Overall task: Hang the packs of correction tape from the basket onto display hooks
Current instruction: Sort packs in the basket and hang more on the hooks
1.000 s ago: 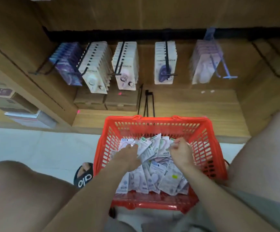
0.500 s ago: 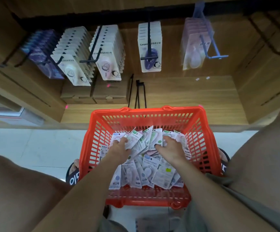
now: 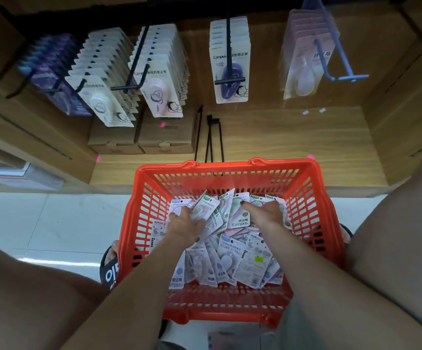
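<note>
Both hands are working inside the red basket, which is sitting on the white floor and holding a loose heap of correction tape packs. The left hand is pinching a pack at the heap's top; the right hand is lying spread over others. Behind, filled display hooks are lining the wooden shelf.

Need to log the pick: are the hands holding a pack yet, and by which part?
Left hand grips a green-topped pack by its lower half; right hand rests open on the packs.
</note>
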Available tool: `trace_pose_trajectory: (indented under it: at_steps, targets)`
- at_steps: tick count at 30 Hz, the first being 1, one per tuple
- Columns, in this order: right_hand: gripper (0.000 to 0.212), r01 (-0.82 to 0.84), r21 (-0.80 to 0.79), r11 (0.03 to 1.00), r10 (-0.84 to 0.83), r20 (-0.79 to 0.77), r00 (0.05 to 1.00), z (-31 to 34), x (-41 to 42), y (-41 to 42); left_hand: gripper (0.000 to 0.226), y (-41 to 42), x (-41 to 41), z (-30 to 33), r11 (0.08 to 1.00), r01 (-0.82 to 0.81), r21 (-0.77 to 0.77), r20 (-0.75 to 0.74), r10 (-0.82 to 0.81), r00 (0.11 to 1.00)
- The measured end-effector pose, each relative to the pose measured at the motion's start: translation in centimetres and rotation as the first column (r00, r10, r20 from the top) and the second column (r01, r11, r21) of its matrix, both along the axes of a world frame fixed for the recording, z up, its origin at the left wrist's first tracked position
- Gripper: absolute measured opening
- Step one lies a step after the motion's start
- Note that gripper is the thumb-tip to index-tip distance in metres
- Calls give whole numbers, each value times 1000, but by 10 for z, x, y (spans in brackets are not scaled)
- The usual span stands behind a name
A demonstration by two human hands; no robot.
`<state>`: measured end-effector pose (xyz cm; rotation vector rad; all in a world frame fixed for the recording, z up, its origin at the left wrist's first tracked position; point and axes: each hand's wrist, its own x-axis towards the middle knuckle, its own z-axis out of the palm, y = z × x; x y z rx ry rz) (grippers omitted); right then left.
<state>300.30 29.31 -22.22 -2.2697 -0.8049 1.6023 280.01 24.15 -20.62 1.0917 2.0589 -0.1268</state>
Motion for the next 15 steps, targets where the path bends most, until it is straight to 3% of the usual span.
trace_pose_trajectory:
  at_steps: [8, 15]
  targets:
    - [60, 43, 44, 998, -42, -23, 999, -5, -6, 2, 56, 1, 0, 0, 999, -28, 16, 102, 26, 994]
    - [63, -13, 76, 997, 23, -135, 991, 14, -6, -2, 73, -7, -1, 0, 977, 207, -43, -31, -208, 978]
